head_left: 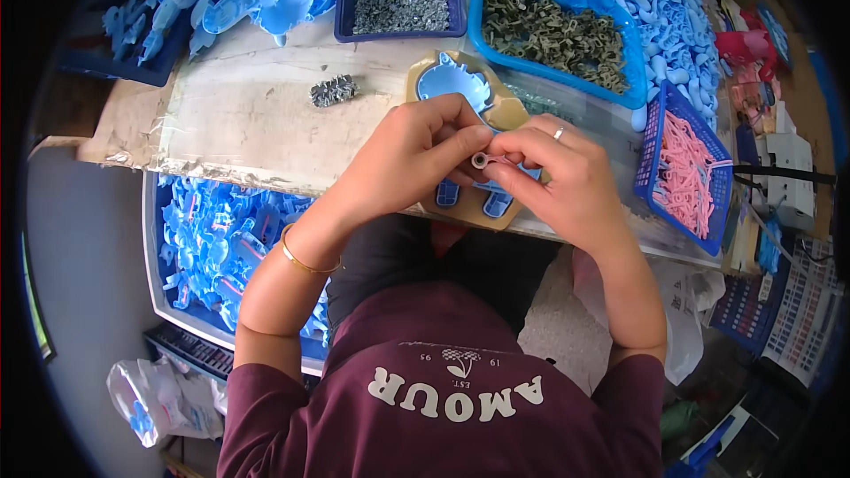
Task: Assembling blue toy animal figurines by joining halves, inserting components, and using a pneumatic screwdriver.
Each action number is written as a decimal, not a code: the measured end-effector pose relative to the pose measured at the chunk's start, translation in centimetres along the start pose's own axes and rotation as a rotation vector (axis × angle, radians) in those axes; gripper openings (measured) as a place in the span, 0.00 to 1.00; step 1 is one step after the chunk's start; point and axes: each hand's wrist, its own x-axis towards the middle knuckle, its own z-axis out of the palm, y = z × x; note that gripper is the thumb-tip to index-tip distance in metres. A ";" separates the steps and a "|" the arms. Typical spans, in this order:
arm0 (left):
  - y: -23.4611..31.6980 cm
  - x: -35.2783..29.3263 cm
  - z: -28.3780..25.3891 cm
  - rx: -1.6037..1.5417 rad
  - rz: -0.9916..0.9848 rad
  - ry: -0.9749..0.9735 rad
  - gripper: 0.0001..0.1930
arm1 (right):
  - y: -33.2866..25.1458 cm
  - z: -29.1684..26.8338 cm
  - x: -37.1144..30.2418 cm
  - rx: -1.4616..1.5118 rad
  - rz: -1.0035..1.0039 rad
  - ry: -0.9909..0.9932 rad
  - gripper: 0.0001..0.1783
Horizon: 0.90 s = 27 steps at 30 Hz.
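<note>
Both hands meet over a tan jig [506,111] that holds a blue plastic toy shell [450,81]. My left hand [409,158] and my right hand [560,175] pinch a small grey ring-shaped part [479,160] together with a thin pink piece between their fingertips. A ring is on a finger of my right hand, and a gold bangle [301,258] circles my left wrist. Two blue feet of the toy [498,204] show at the jig's near end, below the hands.
A blue basket of pink parts [686,173] stands at the right, a blue tray of olive parts [556,31] behind, a dark tray of grey screws [403,2] at back centre. Blue shells fill a bin [212,239] at lower left. A small grey cluster [334,90] lies on the table.
</note>
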 end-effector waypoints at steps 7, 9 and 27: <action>0.7 -0.6 -0.4 0.207 0.022 0.238 0.13 | 0.6 1.5 0.6 -0.240 -0.126 0.055 0.08; -0.1 -0.6 -1.3 0.217 0.152 0.353 0.12 | 1.0 2.0 0.5 -0.310 -0.122 0.013 0.07; -3.4 -1.7 -2.1 1.045 0.679 0.317 0.09 | 1.0 4.4 1.6 -0.603 -0.121 -0.123 0.05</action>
